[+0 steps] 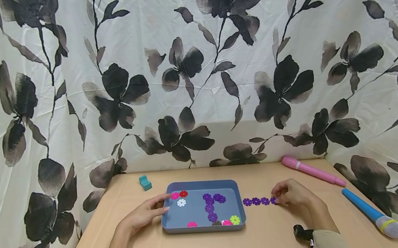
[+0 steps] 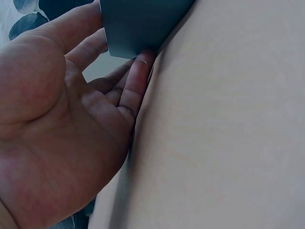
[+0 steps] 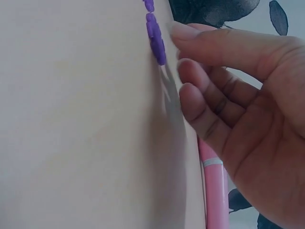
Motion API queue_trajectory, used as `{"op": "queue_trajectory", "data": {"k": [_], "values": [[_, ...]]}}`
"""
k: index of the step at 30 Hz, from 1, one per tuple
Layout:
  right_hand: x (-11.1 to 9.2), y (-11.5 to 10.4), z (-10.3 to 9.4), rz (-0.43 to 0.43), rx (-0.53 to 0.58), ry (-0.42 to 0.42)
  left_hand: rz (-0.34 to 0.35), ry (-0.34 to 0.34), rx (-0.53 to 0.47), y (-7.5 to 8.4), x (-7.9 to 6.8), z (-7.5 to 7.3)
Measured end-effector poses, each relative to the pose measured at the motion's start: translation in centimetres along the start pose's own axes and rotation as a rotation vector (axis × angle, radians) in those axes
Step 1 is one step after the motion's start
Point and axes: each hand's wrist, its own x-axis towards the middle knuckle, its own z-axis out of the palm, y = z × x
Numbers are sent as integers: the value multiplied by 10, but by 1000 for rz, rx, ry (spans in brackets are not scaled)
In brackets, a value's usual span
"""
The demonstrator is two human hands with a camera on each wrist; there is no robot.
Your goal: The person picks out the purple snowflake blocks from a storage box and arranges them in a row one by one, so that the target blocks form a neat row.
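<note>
My left hand [image 1: 143, 213] grips the left side of a blue-grey tray [image 1: 203, 227], with fingertips over its rim. In the left wrist view, the little finger lies under the tray's corner [image 2: 136, 33]. Inside the tray is a bent string of purple flower-shaped discs [image 1: 209, 208]. To the tray's right, a straight row of purple flower discs [image 1: 256, 201] lies on the table. My right hand [image 1: 296, 196] is at the row's right end, fingers loosely bent. The right wrist view shows a small gap between these fingertips [image 3: 186, 32] and the purple discs [image 3: 155, 38].
Loose white [image 1: 181, 203], red [image 1: 183, 194], pink and yellow-green [image 1: 235, 219] discs lie in the tray. A teal block [image 1: 145, 183] sits behind it at left. Pink [image 1: 312, 171] and blue [image 1: 371, 212] toy microphones lie at right. A floral curtain [image 1: 195, 99] stands behind the table.
</note>
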Motion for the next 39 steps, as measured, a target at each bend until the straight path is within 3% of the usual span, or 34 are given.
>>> {"op": "queue_trajectory", "data": {"k": [5,7,13,20,28,39], "values": [[1,-8,1,86,-27,135,2,5,2,1,0,0],[4,-10,2,68,-51,182,0,6,2,1,-1,0],[14,-17,5,-104,-100,268,1,3,8,1,-1,0],[26,-38,20,-86,-14,327,32,-10,21,1,-2,-1],[39,-65,44,-64,-23,330,21,-4,16,-1,0,0],[56,-78,75,-195,-4,243,20,-1,12,-2,0,1]]}}
